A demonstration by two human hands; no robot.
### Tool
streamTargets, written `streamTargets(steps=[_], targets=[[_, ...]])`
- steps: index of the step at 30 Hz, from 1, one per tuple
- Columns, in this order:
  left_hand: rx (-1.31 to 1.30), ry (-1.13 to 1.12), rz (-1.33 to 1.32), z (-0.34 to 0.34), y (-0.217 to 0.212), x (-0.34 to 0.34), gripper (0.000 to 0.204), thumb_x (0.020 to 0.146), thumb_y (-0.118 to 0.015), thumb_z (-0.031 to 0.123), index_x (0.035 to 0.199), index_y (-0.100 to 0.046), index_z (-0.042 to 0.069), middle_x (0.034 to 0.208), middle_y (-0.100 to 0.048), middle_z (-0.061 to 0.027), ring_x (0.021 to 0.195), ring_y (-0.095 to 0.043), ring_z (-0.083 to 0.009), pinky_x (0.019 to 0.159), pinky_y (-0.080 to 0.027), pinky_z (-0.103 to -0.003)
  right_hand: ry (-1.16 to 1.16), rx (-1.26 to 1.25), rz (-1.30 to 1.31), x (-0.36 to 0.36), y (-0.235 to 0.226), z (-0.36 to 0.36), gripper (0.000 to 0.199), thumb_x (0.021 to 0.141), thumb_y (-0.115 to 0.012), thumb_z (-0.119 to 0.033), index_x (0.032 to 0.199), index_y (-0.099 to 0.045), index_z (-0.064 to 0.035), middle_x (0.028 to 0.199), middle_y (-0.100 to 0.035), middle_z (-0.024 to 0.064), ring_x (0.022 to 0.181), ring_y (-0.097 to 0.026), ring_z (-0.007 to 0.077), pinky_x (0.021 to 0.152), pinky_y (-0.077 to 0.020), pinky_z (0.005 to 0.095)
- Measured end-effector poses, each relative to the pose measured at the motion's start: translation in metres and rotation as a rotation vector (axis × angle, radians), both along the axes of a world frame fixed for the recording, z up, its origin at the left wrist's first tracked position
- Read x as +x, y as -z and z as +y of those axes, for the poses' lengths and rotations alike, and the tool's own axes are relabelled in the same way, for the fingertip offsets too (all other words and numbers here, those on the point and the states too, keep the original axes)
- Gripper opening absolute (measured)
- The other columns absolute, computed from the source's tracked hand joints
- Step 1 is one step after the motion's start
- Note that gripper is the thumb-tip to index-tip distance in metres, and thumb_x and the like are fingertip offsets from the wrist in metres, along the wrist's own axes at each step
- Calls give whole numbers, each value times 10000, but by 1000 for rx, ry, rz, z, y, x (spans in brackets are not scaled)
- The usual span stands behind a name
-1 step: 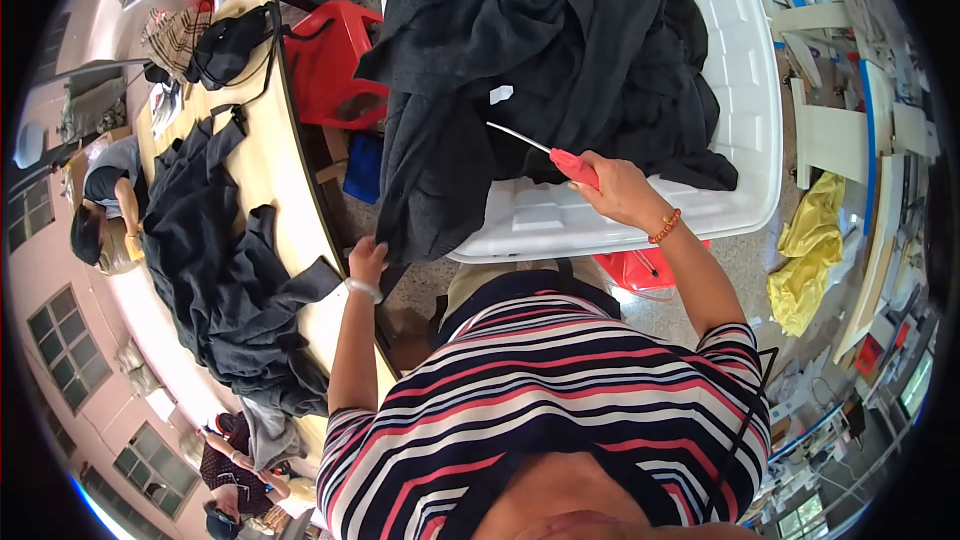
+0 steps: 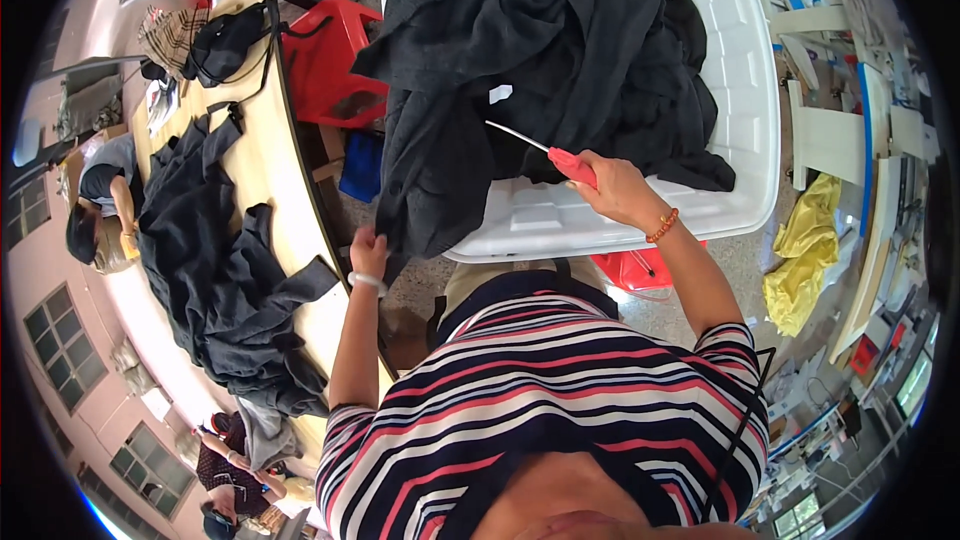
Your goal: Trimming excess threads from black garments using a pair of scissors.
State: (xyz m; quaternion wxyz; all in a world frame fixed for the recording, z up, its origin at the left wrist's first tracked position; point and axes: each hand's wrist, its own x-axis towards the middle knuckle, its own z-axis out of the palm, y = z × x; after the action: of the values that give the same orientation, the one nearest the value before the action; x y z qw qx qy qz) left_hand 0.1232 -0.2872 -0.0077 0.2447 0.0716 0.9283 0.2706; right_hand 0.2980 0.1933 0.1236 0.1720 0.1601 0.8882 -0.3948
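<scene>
The left hand [image 2: 368, 252] is closed to a narrow pinch on the lower edge of a black, soft knitted cloth [image 2: 432, 180], which hangs over the near left corner of a large white, rounded rectangular plastic bin [image 2: 745, 90]; the grip seems to steady that hanging part and hold it out. The right hand [image 2: 612, 188] is wrapped round a slim metal-pointed tool with a chunky red handle [image 2: 572, 167] (probably scissors, though the blades cannot be told apart), its tip aimed at the cloth, presumably so that the point leads and the fingers stay clear of it. A small white, flat scrap [image 2: 500, 93] lies just beyond the tip. The bin stands right in front of the body, likely so that the heaped cloth sits within reach of both hands. To the left, a pale, long wooden tabletop [image 2: 278, 165] bears crumpled black fabric garments [image 2: 215, 280], perhaps laid there to keep them apart from the heap
</scene>
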Motion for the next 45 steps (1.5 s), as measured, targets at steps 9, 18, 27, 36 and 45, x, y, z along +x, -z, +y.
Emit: streamTargets(steps=[9,18,27,36,45], targets=[[-50,681,732,244,-71,-61,538,778,-742,211,1279,-566,124,1237,-560,-109,1150,-530,-328,944,-429,-438,19,33,-66,-14,-5,-17,332,908,-635,-318,1062,-574,-31,844,-671,215,838,-644,423,762,-500,496],[272,390,208,260,-52,-112,428,782,-784,338,1036,-692,6,862,-704,-149,749,-672,-289,716,-522,-357,88,45,-81,-21,-23,-26,335,905,-639,-320,1067,-569,-36,837,-672,209,828,-647,416,752,-500,492],[128,500,70,277,-53,-137,475,762,-778,323,1111,-659,24,940,-701,-170,894,-673,-333,805,-531,-403,71,110,-81,-52,-33,-23,313,889,-645,-298,1059,-576,-44,860,-687,190,841,-660,400,761,-509,483],[-38,678,547,296,-37,-108,452,777,-710,100,1192,-531,91,1070,-584,-160,1007,-606,-362,785,-545,-450,106,275,-147,-64,12,-14,363,862,-674,-320,1049,-594,-20,858,-689,202,833,-673,407,737,-528,507],[144,678,479,300,-36,-120,267,841,-633,140,1098,-613,69,985,-650,-181,868,-657,-372,731,-542,-480,172,359,13,-118,17,13,313,844,-678,-272,982,-583,-8,860,-685,203,845,-675,395,745,-524,495]])
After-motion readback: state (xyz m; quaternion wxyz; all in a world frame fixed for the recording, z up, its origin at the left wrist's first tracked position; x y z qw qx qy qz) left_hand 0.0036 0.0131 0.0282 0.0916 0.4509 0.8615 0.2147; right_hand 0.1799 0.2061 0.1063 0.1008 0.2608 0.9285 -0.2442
